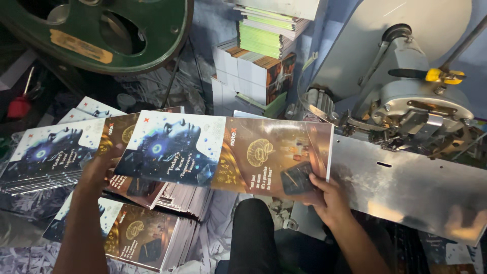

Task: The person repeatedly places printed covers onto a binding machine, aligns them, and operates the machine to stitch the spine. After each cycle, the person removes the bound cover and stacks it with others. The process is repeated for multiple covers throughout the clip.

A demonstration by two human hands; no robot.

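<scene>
i have both hands on one opened notebook cover [223,152], a glossy printed sheet held flat and nearly level above my lap. my right hand [329,198] is closed on its lower right corner, thumb on top of the brown half and the other fingers underneath. my left hand [96,170] grips the sheet's lower left edge, fingers curled around it, though the blue half of the print hides most of them. the sheet's right edge sits just beside the left edge of the steel machine table [406,187], which slopes away to the right; i cannot tell whether paper and metal touch.

above that table stands the stitching head [416,106], a grey metal assembly with a yellow-tipped lever [444,76] and a wire spool [319,101] near its left end. it crowds the table's upper edge, close to the sheet's upper right corner.

on my left lie piles of the same covers: one stack of printed covers [45,152] fanned out beneath my left forearm, and a lower stack [147,238] near the bottom edge, its white page edges showing. paper trimmings [30,253] litter the floor around them. at the top left a big green flywheel [101,30] hangs over the piles, with a red-handled tool [20,104] at the far left. behind the sheet, at top centre, are bundled notebooks [258,71] in white wrap with green-edged books [264,38] stacked on them. my dark trouser leg [251,233] sits directly below the sheet.
</scene>
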